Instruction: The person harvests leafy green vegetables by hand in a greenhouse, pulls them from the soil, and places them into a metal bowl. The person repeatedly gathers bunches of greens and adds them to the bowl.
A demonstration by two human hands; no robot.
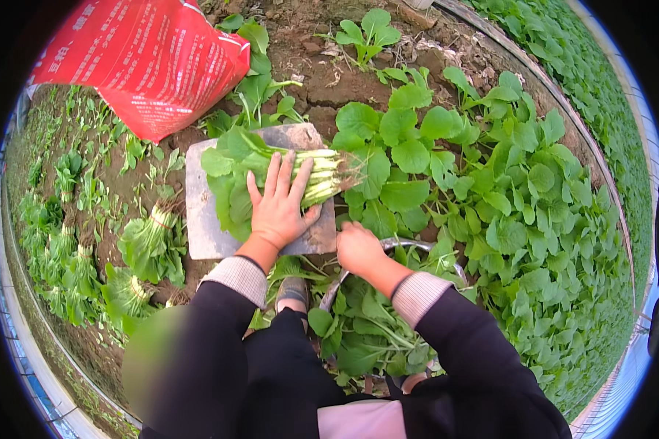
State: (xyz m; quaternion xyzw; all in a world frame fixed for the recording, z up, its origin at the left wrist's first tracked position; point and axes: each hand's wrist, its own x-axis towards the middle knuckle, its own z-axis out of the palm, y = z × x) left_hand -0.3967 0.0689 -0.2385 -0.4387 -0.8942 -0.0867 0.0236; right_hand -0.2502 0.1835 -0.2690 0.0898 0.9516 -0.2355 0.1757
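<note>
A bunch of leafy greens (321, 170) with white stems and roots lies on a grey board (203, 219), its roots pointing right and its leaves left. My left hand (279, 206) rests flat on the bunch, fingers spread over the stems. My right hand (358, 247) is curled into a fist at the board's lower right corner; whether it holds something is hidden. Below it, a round metal-rimmed container (332, 291) is heaped with loose leafy greens (373, 329).
A red printed bag (159, 71) stands at the upper left. Tied bunches of greens (154, 238) lie on the soil at left. Rooted leafy plants (527, 219) fill the right side, with a curved border strip (587, 123) beyond them. A shoe (292, 291) shows below the board.
</note>
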